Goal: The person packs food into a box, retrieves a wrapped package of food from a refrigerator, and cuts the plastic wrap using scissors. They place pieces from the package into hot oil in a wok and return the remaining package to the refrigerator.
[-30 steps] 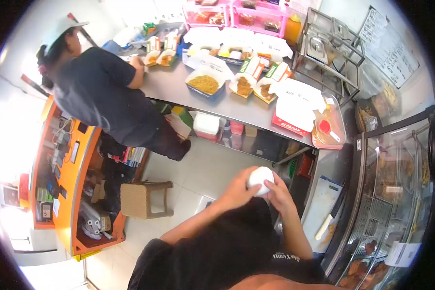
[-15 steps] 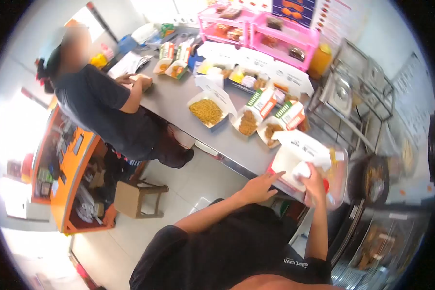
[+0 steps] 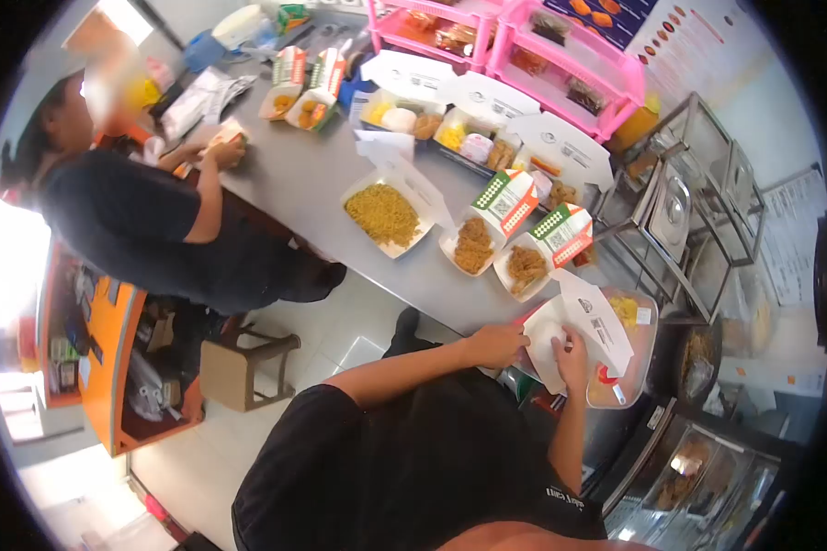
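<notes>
An open white takeaway box [image 3: 594,323] sits at the near end of the counter, its printed lid raised. At the box's left edge is my left hand [image 3: 496,347], fingers closed on the cardboard. My right hand [image 3: 572,358] reaches into the box with curled fingers, on a white rounded bundle [image 3: 549,332] whose contents I cannot make out. Just beyond stand two cartons of fried chicken, one left [image 3: 473,246] and one right [image 3: 526,266]. A box of yellow noodles [image 3: 383,217] lies open farther left.
A clear plastic tub [image 3: 639,367] is right of the box. Filled meal boxes [image 3: 473,147] line the back below pink racks [image 3: 560,69]. A metal rack [image 3: 680,216] stands at right. A co-worker [image 3: 147,220] handles a small carton [image 3: 228,138] at the counter's left; a stool [image 3: 248,367] is behind me.
My right hand has lowered the white bundle into the box. My left hand's fingers, spread before, have closed at the box's edge. The co-worker has leaned, and the view has shifted.
</notes>
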